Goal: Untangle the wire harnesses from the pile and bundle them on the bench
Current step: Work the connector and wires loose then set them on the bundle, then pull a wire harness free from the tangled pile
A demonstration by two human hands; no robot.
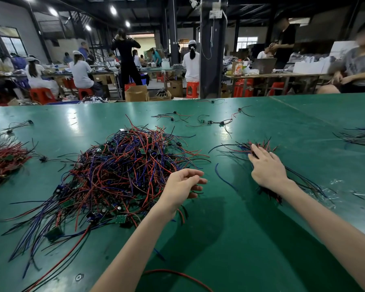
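Green bench [240, 239], contents as I see them. Pile [122, 171] of red, blue and black harnesses: centre-left, its right edge just beside my left hand [182, 186], which hovers with fingers loosely curled and nothing visibly held. Sorted bundle [241, 147]: right of the pile, long axis far-to-near beneath my right hand [266, 167], which presses it with straight fingers. Next pull, I judge: left hand is nearer and reaches left.

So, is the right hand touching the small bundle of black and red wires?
Touching. The head view shows the right hand flat on the small bundle of black and red wires.
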